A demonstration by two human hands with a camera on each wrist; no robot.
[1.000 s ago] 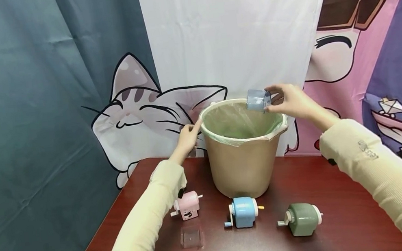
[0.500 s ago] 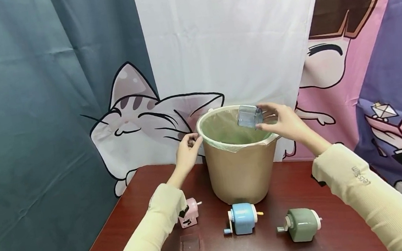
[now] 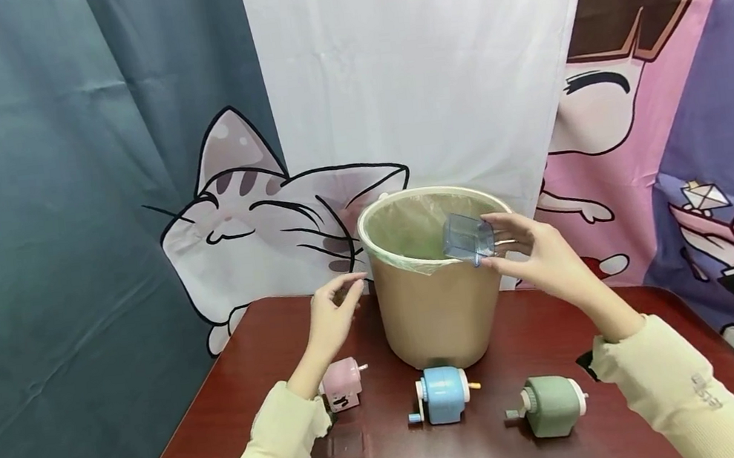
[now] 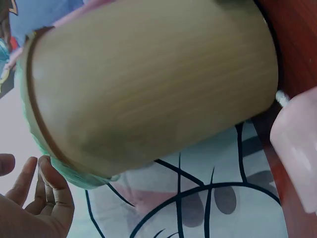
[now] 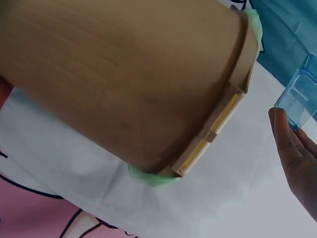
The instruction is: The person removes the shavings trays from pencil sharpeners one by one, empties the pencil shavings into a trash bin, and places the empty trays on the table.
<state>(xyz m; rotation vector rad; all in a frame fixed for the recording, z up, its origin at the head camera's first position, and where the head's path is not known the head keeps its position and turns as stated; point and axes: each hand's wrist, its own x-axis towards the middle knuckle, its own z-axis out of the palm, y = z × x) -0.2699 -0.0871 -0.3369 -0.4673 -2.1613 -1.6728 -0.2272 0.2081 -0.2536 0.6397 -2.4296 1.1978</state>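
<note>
My right hand [image 3: 537, 252] pinches a see-through blue shavings drawer [image 3: 465, 237] between thumb and fingers. In the head view the drawer is tilted and overlaps the near right rim of a tan bin [image 3: 439, 311] lined with a thin green bag. The right wrist view has the same drawer [image 5: 299, 96] at its right edge. Left of the bin, my left hand [image 3: 332, 315] holds nothing, its fingers loosely bent. The left wrist view puts its fingertips right by the bagged rim. A blue crank pencil sharpener [image 3: 445, 395] stands in front of the bin.
A pink crank sharpener [image 3: 341, 385] stands by my left sleeve, with a clear pinkish drawer [image 3: 347, 447] lying in front of it. A green sharpener [image 3: 551, 405] is to the right. Behind the red-brown table [image 3: 226, 423] hangs a printed cloth [image 3: 328, 114].
The left hand has come off the bin's rim and moved down and left. The right hand has lowered the blue drawer toward the bin's near side and turned it.
</note>
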